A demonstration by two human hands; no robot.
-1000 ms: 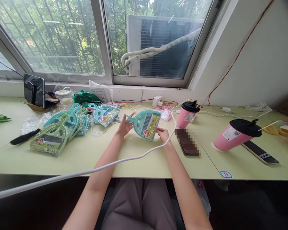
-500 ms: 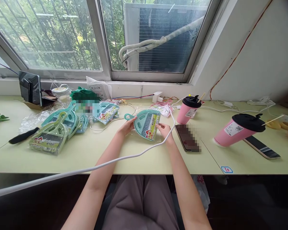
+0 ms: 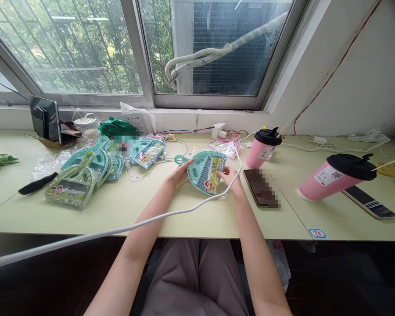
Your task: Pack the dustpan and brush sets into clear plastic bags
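Between my hands is a teal mini dustpan (image 3: 199, 173) in clear plastic wrap, with a brush and a printed label card inside. My left hand (image 3: 181, 171) grips it near the base of its looped handle, which points left. The fingers of my right hand (image 3: 229, 176) pinch its right edge by the label. Left of them lies a pile of more wrapped dustpan sets, a green one (image 3: 73, 186) in front and teal ones (image 3: 95, 156) behind. Another wrapped set with a colourful label (image 3: 148, 152) sits further back.
A white cable (image 3: 171, 213) crosses in front of my forearms. Right of my hands are a phone (image 3: 258, 188) and two pink cups (image 3: 263, 151) (image 3: 329, 180). A black-handled knife (image 3: 37, 183) lies left. Pink wrapped items (image 3: 225, 145) and a tablet (image 3: 46, 118) stand behind.
The view has shifted slightly, so things sit a little differently in the picture. Both hands keep hold of the wrapped dustpan, with little change in its pose.
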